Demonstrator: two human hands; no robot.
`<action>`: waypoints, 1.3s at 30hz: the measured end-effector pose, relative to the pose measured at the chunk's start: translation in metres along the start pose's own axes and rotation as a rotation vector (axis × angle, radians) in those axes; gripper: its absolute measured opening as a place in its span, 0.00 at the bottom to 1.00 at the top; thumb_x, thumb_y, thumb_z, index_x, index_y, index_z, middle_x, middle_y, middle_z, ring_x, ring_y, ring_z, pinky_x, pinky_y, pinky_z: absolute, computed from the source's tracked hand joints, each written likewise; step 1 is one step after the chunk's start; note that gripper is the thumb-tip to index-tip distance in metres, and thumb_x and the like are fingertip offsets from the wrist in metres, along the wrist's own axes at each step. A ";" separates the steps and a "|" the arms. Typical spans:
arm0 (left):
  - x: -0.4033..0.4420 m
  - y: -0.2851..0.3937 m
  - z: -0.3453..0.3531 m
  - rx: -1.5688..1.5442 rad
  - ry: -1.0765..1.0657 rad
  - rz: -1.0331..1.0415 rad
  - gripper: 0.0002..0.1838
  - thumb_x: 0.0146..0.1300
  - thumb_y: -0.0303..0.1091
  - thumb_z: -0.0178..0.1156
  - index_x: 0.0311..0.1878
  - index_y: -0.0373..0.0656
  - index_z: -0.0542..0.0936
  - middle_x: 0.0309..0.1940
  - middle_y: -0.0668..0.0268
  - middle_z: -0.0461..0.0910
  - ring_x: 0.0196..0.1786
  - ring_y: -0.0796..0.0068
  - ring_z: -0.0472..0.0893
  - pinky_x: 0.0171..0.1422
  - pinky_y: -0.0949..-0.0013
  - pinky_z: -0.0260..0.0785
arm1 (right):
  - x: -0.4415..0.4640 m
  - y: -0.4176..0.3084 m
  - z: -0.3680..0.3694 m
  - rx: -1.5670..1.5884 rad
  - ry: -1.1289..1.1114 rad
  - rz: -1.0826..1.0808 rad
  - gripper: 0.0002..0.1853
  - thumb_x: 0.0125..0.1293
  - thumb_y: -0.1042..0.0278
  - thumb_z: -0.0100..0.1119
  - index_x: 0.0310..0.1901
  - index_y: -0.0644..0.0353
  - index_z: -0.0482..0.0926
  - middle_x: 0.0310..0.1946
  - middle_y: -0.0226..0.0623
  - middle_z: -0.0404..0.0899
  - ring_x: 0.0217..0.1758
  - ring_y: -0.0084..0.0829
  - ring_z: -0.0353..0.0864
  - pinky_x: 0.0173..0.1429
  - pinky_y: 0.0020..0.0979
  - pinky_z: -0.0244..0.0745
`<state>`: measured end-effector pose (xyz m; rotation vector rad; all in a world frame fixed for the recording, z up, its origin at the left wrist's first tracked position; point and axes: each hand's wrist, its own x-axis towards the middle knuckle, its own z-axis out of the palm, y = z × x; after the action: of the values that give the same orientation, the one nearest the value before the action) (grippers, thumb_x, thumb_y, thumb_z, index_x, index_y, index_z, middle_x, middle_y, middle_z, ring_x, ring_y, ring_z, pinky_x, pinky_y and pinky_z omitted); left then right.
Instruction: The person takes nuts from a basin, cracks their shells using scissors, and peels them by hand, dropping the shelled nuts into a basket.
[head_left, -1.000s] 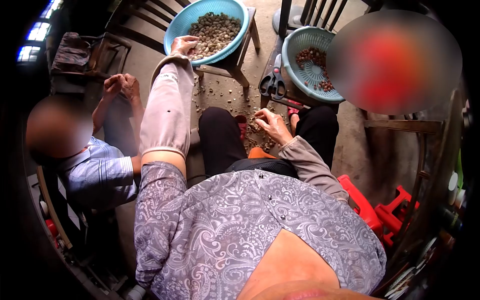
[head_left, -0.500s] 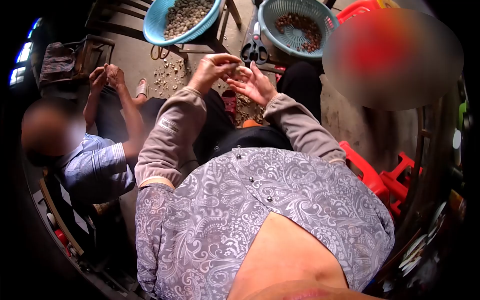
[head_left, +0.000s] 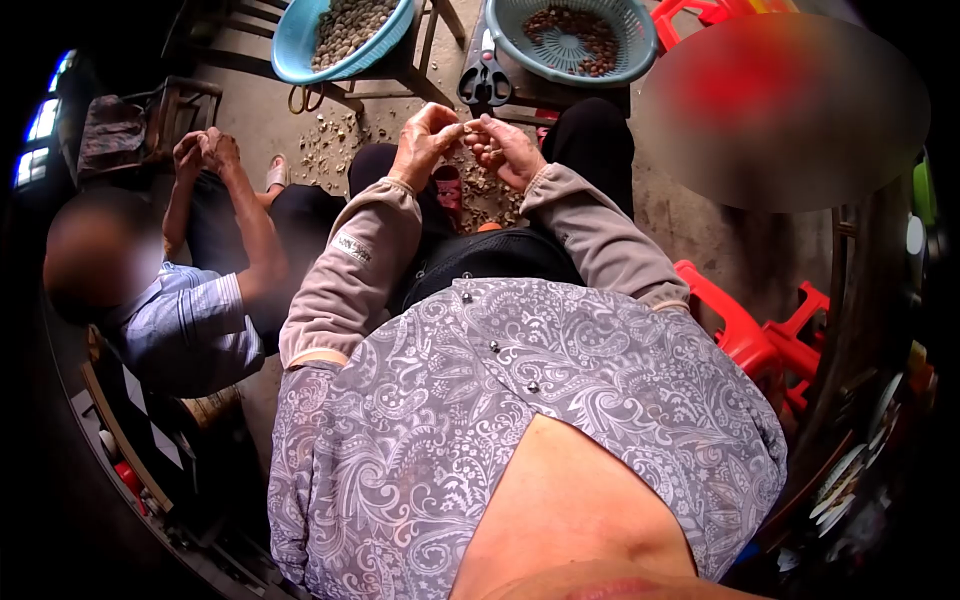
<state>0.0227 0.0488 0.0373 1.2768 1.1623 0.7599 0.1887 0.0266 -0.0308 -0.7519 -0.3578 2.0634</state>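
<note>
My left hand (head_left: 425, 145) and my right hand (head_left: 507, 150) meet fingertip to fingertip above my knees. Both are closed in a pinch around something too small to make out. Beyond them, a blue basin (head_left: 290, 45) of pale brown nuts or pods (head_left: 350, 32) rests on a chair at the upper left. A blue slotted basket (head_left: 640, 40) with reddish-brown kernels (head_left: 597, 58) stands on a wooden seat at the upper right. Black-handled scissors (head_left: 485, 85) lie on the seat beside this basket.
A co-worker (head_left: 190, 325) sits at the left, hands together. Shell bits (head_left: 330, 140) litter the floor. Gold-coloured scissor handles (head_left: 305, 98) hang by the left chair. Red plastic stools (head_left: 735, 325) stand at the right. A blurred oval covers the upper right.
My left hand has come back from the basin of nuts to my right hand. Both hands have closed from a looser pose into a pinch. The view has shifted, so the basins appear higher.
</note>
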 end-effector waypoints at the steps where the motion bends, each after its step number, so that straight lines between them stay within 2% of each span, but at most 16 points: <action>1: 0.000 0.000 0.002 0.035 -0.002 -0.026 0.07 0.62 0.32 0.61 0.35 0.40 0.76 0.24 0.72 0.76 0.25 0.87 0.71 0.27 0.81 0.63 | -0.001 0.002 0.000 0.052 0.027 -0.059 0.11 0.69 0.61 0.55 0.42 0.60 0.76 0.31 0.29 0.77 0.26 0.16 0.72 0.29 0.17 0.69; 4: 0.004 -0.001 0.009 0.084 -0.029 -0.050 0.08 0.62 0.33 0.61 0.38 0.39 0.76 0.24 0.72 0.76 0.24 0.87 0.71 0.27 0.81 0.63 | -0.004 0.002 -0.007 -0.024 -0.043 -0.116 0.08 0.66 0.68 0.59 0.42 0.60 0.75 0.30 0.28 0.77 0.26 0.17 0.72 0.28 0.17 0.69; 8: 0.042 -0.018 0.006 -0.013 -0.018 0.006 0.08 0.65 0.34 0.57 0.44 0.42 0.78 0.30 0.70 0.79 0.28 0.86 0.74 0.29 0.81 0.65 | 0.002 0.005 -0.016 0.015 0.204 -0.214 0.06 0.65 0.71 0.58 0.42 0.60 0.75 0.28 0.28 0.76 0.26 0.17 0.72 0.28 0.17 0.68; 12: 0.100 -0.025 0.011 0.472 0.047 0.180 0.14 0.62 0.33 0.59 0.50 0.40 0.76 0.35 0.57 0.81 0.37 0.69 0.80 0.41 0.72 0.74 | 0.010 0.009 -0.031 0.118 0.250 -0.373 0.04 0.66 0.72 0.56 0.40 0.60 0.76 0.26 0.27 0.73 0.25 0.17 0.68 0.28 0.18 0.66; 14: 0.129 -0.044 0.016 0.938 0.021 0.301 0.20 0.60 0.37 0.62 0.53 0.42 0.74 0.38 0.49 0.80 0.42 0.56 0.81 0.49 0.63 0.73 | 0.013 0.007 -0.034 0.138 0.279 -0.413 0.04 0.67 0.72 0.54 0.41 0.60 0.77 0.27 0.27 0.73 0.26 0.17 0.68 0.29 0.19 0.65; 15: 0.129 -0.032 0.024 1.110 -0.026 0.156 0.26 0.58 0.42 0.63 0.57 0.43 0.70 0.42 0.44 0.78 0.50 0.48 0.78 0.55 0.56 0.69 | 0.015 0.008 -0.037 0.174 0.273 -0.446 0.03 0.67 0.72 0.54 0.41 0.59 0.77 0.28 0.27 0.73 0.28 0.17 0.69 0.31 0.20 0.65; 18: 0.143 -0.023 0.043 1.211 -0.075 0.014 0.36 0.55 0.46 0.64 0.63 0.42 0.61 0.46 0.43 0.76 0.54 0.47 0.76 0.58 0.55 0.68 | 0.015 0.001 -0.037 0.206 0.290 -0.466 0.04 0.66 0.74 0.55 0.41 0.59 0.77 0.30 0.27 0.75 0.31 0.17 0.70 0.33 0.20 0.65; 21: 0.155 -0.030 0.050 1.228 -0.018 -0.089 0.41 0.53 0.47 0.66 0.65 0.43 0.58 0.45 0.42 0.77 0.52 0.46 0.77 0.59 0.55 0.68 | 0.013 -0.003 -0.029 0.167 0.328 -0.449 0.06 0.64 0.76 0.56 0.42 0.60 0.77 0.32 0.29 0.77 0.30 0.17 0.71 0.32 0.20 0.66; 24: 0.155 -0.042 0.028 1.003 -0.035 0.021 0.41 0.52 0.44 0.66 0.66 0.42 0.58 0.45 0.41 0.77 0.50 0.47 0.79 0.58 0.53 0.69 | 0.014 -0.005 -0.027 0.155 0.332 -0.414 0.07 0.64 0.76 0.56 0.43 0.60 0.77 0.33 0.30 0.78 0.30 0.18 0.72 0.32 0.18 0.67; 25: 0.146 -0.031 0.022 0.942 -0.029 0.010 0.38 0.53 0.42 0.64 0.65 0.40 0.59 0.46 0.44 0.78 0.45 0.52 0.81 0.52 0.57 0.73 | 0.013 -0.005 -0.027 0.159 0.317 -0.413 0.07 0.63 0.76 0.57 0.43 0.60 0.77 0.34 0.31 0.80 0.31 0.18 0.74 0.31 0.17 0.68; 26: 0.133 -0.021 0.012 0.684 -0.069 -0.146 0.36 0.56 0.41 0.62 0.64 0.39 0.61 0.39 0.55 0.79 0.38 0.65 0.81 0.41 0.66 0.74 | 0.013 -0.006 -0.025 0.152 0.329 -0.411 0.07 0.63 0.76 0.57 0.43 0.60 0.77 0.35 0.31 0.80 0.31 0.18 0.74 0.32 0.17 0.68; 28: 0.103 -0.025 -0.011 0.035 -0.170 -0.380 0.34 0.58 0.42 0.61 0.65 0.41 0.62 0.34 0.64 0.77 0.33 0.77 0.77 0.35 0.76 0.70 | 0.014 -0.007 -0.020 0.142 0.349 -0.403 0.08 0.63 0.77 0.58 0.43 0.60 0.77 0.36 0.33 0.81 0.31 0.18 0.75 0.32 0.18 0.69; 31: 0.028 -0.018 -0.010 -0.260 -0.223 -0.141 0.29 0.60 0.41 0.62 0.61 0.41 0.64 0.33 0.70 0.75 0.32 0.82 0.76 0.33 0.80 0.67 | 0.019 -0.004 -0.015 0.103 0.306 -0.411 0.09 0.63 0.77 0.58 0.44 0.60 0.76 0.37 0.35 0.82 0.31 0.18 0.77 0.32 0.17 0.70; 34: -0.014 -0.021 0.002 0.095 -0.105 -0.155 0.18 0.60 0.42 0.62 0.46 0.39 0.73 0.27 0.68 0.77 0.30 0.80 0.77 0.33 0.76 0.68 | 0.022 0.000 -0.012 0.059 0.284 -0.379 0.09 0.63 0.76 0.59 0.45 0.61 0.75 0.37 0.35 0.82 0.32 0.19 0.79 0.32 0.16 0.73; 35: -0.026 -0.017 0.007 0.319 -0.022 -0.037 0.17 0.59 0.41 0.63 0.41 0.37 0.74 0.24 0.62 0.77 0.27 0.75 0.77 0.32 0.71 0.69 | 0.023 0.002 -0.011 0.040 0.274 -0.367 0.09 0.63 0.76 0.59 0.45 0.61 0.75 0.37 0.36 0.82 0.33 0.19 0.79 0.32 0.16 0.73; 39: -0.037 -0.049 0.006 0.594 -0.049 0.107 0.26 0.58 0.36 0.59 0.56 0.36 0.64 0.33 0.46 0.78 0.36 0.49 0.80 0.42 0.57 0.72 | 0.022 0.005 -0.004 -0.028 0.253 -0.314 0.09 0.62 0.76 0.60 0.44 0.62 0.75 0.35 0.34 0.81 0.34 0.21 0.80 0.33 0.16 0.73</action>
<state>0.0095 0.0034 -0.0020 1.8478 1.3401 0.4644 0.1786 0.0422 -0.0448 -0.9013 -0.3388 1.6514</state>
